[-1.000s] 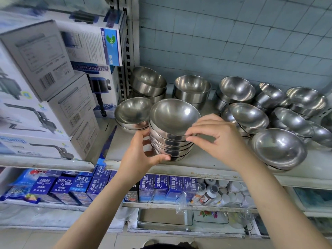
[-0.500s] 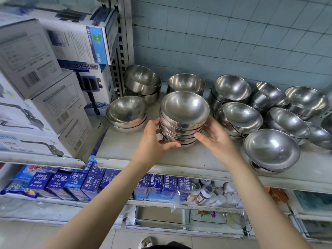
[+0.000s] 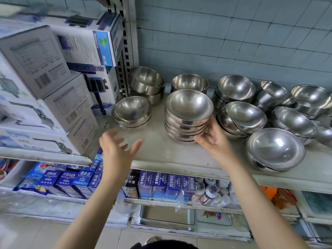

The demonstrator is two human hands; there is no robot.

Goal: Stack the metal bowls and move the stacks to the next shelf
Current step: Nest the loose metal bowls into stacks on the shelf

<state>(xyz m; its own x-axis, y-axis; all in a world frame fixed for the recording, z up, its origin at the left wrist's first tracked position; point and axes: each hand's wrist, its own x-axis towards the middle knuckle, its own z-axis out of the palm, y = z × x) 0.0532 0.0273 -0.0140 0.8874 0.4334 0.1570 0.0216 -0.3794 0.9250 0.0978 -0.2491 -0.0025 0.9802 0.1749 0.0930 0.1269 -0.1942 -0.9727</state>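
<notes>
A stack of several metal bowls stands on the white shelf, near its middle. My right hand rests its fingers against the stack's right side, palm open. Off to the left of the stack, my left hand hovers over the shelf edge, blurred, fingers spread and holding nothing. A short stack of bowls sits left of the main stack. More bowls lie loosely piled across the right half of the shelf.
Two deeper bowl stacks stand at the back by the slotted upright. Pump boxes fill the shelf to the left. Blue cartons and small bottles sit on the shelf below.
The bowl stack has been set down on the shelf. My left hand has let go and pulled back to the left; my right hand stays against the stack's right side.
</notes>
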